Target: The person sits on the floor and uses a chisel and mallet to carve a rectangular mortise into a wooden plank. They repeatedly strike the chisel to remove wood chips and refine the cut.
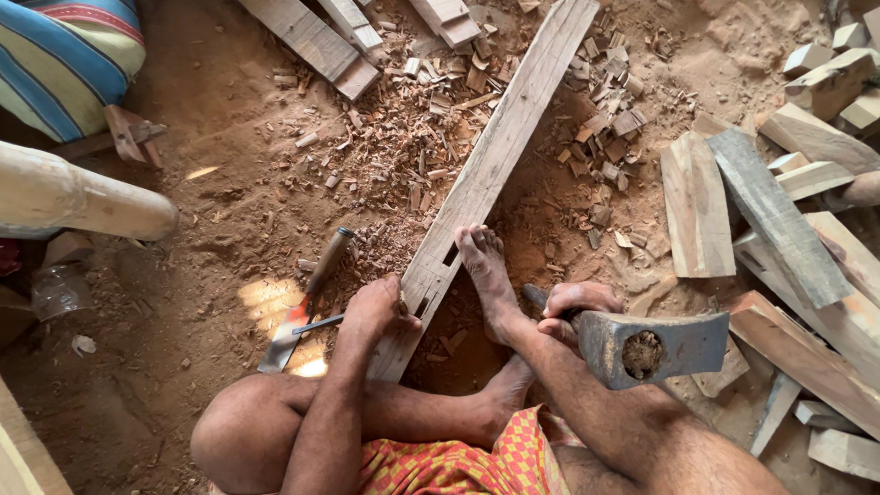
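I sit on the sandy ground with a long pale wooden plank (500, 147) running from top centre down to my lap. My bare foot (484, 268) presses on it beside a cut slot (449, 258). My left hand (379, 309) rests on the plank's near end, closed around a small tool, probably a chisel, that is mostly hidden in the fist. My right hand (570, 308) grips the handle of a heavy steel axe head (655, 346), raised to the right of my foot. A wooden-handled chisel (314, 284) lies on the ground left of my left hand.
Wood chips (412, 137) litter the dirt around the plank. Cut blocks and boards (775, 215) are piled at the right. A rounded log (82, 197), a striped cloth (60, 55) and a small jar (60, 291) are at the left.
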